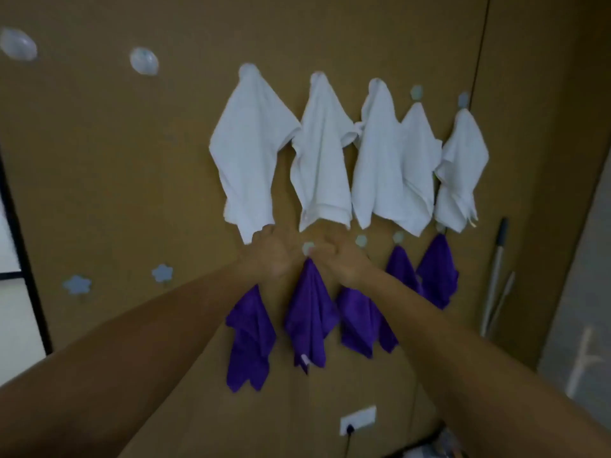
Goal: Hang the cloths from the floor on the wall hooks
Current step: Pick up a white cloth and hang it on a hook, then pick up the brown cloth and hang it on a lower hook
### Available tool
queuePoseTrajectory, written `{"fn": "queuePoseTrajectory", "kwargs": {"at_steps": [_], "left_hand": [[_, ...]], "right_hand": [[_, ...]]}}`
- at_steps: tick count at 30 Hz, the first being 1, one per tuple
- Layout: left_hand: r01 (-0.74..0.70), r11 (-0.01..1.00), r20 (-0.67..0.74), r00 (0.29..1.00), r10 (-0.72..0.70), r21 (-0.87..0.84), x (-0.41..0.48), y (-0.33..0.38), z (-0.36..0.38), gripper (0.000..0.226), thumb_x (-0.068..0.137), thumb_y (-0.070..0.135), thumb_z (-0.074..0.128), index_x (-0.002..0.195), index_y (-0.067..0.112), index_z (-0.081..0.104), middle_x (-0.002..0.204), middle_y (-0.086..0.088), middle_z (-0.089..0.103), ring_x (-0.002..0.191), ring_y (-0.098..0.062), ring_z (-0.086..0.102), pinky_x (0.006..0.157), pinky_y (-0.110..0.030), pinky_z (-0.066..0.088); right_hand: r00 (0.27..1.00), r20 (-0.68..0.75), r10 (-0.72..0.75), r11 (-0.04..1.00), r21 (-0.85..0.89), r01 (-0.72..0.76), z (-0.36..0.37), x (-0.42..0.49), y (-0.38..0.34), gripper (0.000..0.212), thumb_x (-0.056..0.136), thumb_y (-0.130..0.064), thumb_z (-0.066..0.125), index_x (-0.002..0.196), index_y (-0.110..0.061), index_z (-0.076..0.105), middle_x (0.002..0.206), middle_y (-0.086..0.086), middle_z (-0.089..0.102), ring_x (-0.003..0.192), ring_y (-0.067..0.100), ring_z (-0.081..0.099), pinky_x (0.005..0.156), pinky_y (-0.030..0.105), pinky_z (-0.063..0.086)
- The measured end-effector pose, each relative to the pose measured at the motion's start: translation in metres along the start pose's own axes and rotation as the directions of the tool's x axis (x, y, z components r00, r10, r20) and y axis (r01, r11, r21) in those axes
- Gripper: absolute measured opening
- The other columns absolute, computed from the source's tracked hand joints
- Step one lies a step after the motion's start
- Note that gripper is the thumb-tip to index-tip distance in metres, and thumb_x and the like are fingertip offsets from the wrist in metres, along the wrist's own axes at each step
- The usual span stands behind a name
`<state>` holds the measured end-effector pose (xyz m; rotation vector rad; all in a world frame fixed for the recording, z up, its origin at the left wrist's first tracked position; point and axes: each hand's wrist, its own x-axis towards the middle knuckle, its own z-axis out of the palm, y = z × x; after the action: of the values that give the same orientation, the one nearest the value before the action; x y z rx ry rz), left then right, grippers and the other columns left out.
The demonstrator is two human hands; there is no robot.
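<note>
Two bare arms reach the far wall. Five white cloths hang above a row of purple cloths. The right grip pinches the middle purple cloth at its hook. The left grip is curled, its hold unclear.

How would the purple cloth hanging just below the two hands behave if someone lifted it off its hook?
Probably floppy: the purple cloth hangs in soft folds from one hook. It is likely light, since that small hook holds it. Its matte fabric suggests it would not slip easily.
</note>
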<state>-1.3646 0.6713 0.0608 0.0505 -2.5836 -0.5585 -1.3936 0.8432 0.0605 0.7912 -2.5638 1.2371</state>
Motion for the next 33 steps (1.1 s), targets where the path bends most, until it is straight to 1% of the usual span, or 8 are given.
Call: {"fn": "queuePoseTrajectory", "kwargs": {"at_steps": [2, 5, 9, 12, 15, 21, 25, 33], "left_hand": [[-0.003, 0.999, 0.112, 0.994, 0.007, -0.035, -0.021, 0.018, 0.026, 0.06, 0.092, 0.052, 0.041, 0.127, 0.004, 0.053, 0.128, -0.021, 0.053, 0.119, -0.034, 0.049, 0.102, -0.037, 0.034], [0.013, 0.996, 0.3, 0.954, 0.015, -0.09, -0.042, 0.049, 0.063, 0.061, 0.082, 0.05, 0.049, 0.122, 0.005, 0.052, 0.128, -0.023, 0.051, 0.119, -0.038, 0.047, 0.104, -0.042, 0.037], [-0.006, 0.999, 0.391, 0.92, 0.018, -0.032, -0.072, 0.115, 0.129, 0.066, 0.088, 0.043, 0.055, 0.142, 0.011, 0.038, 0.142, -0.021, 0.038, 0.13, -0.039, 0.037, 0.106, -0.037, 0.031], [-0.059, 0.997, 0.487, 0.87, 0.077, -0.052, -0.1, 0.182, 0.19, 0.07, 0.088, 0.041, 0.056, 0.148, 0.015, 0.029, 0.147, -0.019, 0.032, 0.134, -0.038, 0.032, 0.108, -0.036, 0.03], [-0.115, 0.988, 0.617, 0.772, 0.153, -0.101, -0.138, 0.254, 0.251, 0.075, 0.088, 0.041, 0.059, 0.149, 0.015, 0.026, 0.15, -0.019, 0.029, 0.135, -0.038, 0.034, 0.107, -0.039, 0.034], [-0.196, 0.946, 0.762, 0.561, 0.324, -0.258, -0.218, 0.364, 0.356, 0.037, 0.086, 0.037, 0.063, 0.11, 0.008, 0.062, 0.117, -0.015, 0.058, 0.111, -0.031, 0.054, 0.097, -0.04, 0.045], [-0.23, 0.932, 0.807, 0.47, 0.359, -0.28, -0.258, 0.398, 0.416, 0.044, 0.092, 0.029, 0.059, 0.128, 0.005, 0.055, 0.137, -0.019, 0.048, 0.126, -0.032, 0.043, 0.1, -0.035, 0.035], [-0.178, 0.972, 0.926, 0.318, 0.204, -0.152, -0.28, 0.406, 0.563, 0.066, 0.09, 0.041, 0.058, 0.144, 0.013, 0.034, 0.146, -0.016, 0.036, 0.132, -0.034, 0.037, 0.108, -0.041, 0.032]], "right_hand": [[0.999, 0.017, 0.038, 0.999, -0.037, -0.038, -0.015, -0.038, 0.022, 0.035, 0.095, -0.03, 0.058, 0.114, 0.0, 0.062, 0.112, 0.008, 0.064, 0.096, 0.016, 0.06, 0.084, 0.014, 0.043], [0.983, 0.003, 0.186, 0.975, -0.123, -0.184, -0.044, -0.086, 0.058, 0.046, 0.093, -0.039, 0.059, 0.114, 0.002, 0.06, 0.115, 0.014, 0.064, 0.108, 0.029, 0.059, 0.095, 0.039, 0.044], [0.94, -0.017, 0.341, 0.927, -0.161, -0.339, -0.084, -0.157, 0.12, 0.032, 0.092, -0.036, 0.062, 0.103, -0.006, 0.063, 0.094, 0.011, 0.059, 0.089, 0.023, 0.057, 0.079, 0.033, 0.043], [0.878, -0.004, 0.479, 0.862, -0.189, -0.471, -0.122, -0.222, 0.181, 0.043, 0.092, -0.034, 0.061, 0.123, -0.005, 0.058, 0.122, 0.016, 0.059, 0.116, 0.03, 0.055, 0.092, 0.032, 0.042], [0.797, -0.004, 0.603, 0.774, -0.236, -0.587, -0.165, -0.293, 0.238, 0.024, 0.089, -0.033, 0.063, 0.098, -0.011, 0.062, 0.106, 0.009, 0.061, 0.105, 0.029, 0.059, 0.081, 0.029, 0.045], [0.643, -0.019, 0.766, 0.624, -0.221, -0.75, -0.229, -0.413, 0.332, 0.036, 0.087, -0.027, 0.066, 0.116, -0.007, 0.065, 0.118, 0.009, 0.064, 0.104, 0.028, 0.06, 0.086, 0.031, 0.047], [0.564, 0.004, 0.826, 0.56, -0.127, -0.819, -0.241, -0.454, 0.386, 0.037, 0.091, -0.021, 0.063, 0.125, -0.006, 0.06, 0.13, 0.012, 0.059, 0.109, 0.02, 0.056, 0.077, 0.01, 0.041], [0.342, 0.146, 0.928, 0.366, -0.191, -0.911, -0.209, -0.502, 0.515, 0.051, 0.092, -0.034, 0.06, 0.138, -0.014, 0.048, 0.144, 0.011, 0.045, 0.128, 0.029, 0.047, 0.108, 0.038, 0.038]]}}
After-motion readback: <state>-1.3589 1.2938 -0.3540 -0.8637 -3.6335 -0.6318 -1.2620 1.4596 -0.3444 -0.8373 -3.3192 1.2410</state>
